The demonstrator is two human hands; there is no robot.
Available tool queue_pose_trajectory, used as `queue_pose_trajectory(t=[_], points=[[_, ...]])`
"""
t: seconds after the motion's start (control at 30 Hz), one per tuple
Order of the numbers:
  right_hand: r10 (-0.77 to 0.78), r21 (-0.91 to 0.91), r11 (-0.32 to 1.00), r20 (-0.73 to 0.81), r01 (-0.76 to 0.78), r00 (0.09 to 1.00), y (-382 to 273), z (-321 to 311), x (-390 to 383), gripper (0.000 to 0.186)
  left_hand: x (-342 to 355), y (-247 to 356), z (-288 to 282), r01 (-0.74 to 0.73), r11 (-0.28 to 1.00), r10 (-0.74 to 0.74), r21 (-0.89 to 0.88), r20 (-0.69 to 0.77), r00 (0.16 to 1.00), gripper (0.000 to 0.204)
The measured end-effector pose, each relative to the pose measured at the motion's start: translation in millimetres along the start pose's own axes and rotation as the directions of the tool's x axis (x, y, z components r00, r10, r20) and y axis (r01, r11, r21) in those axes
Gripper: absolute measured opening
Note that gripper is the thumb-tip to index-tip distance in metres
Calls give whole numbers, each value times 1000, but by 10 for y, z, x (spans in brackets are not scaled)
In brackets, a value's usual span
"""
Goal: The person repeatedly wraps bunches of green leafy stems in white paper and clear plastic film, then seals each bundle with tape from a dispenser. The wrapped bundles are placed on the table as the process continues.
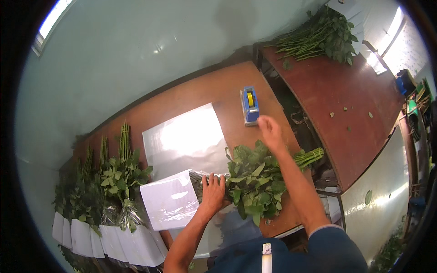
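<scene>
The bouquet (255,184) lies on the table (236,82), its stems (312,157) pointing right. The left hand (213,191) rests at the right end of the wrap (168,202), fingers extended; the right hand (271,131) curls beside the dispenser (250,103), and whether its fingers grip anything cannot be told.
</scene>
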State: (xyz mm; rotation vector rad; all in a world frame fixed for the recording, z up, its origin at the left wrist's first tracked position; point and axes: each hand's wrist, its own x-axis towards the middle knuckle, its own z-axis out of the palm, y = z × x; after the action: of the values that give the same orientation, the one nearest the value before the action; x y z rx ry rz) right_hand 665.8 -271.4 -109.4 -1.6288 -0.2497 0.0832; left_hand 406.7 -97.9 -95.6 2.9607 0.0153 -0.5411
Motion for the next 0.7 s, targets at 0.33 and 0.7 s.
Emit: queue_pose_trajectory(t=[0.33,0.7], points=[[94,127,988,-50,-87,994,318,158,639,31,1,-224,-419,-94,917,112,-387,24,993,95],[564,341,791,-85,-508,821,-432,-352,-1508,34,1746,-18,-999,48,44,-148,-998,41,988,40]])
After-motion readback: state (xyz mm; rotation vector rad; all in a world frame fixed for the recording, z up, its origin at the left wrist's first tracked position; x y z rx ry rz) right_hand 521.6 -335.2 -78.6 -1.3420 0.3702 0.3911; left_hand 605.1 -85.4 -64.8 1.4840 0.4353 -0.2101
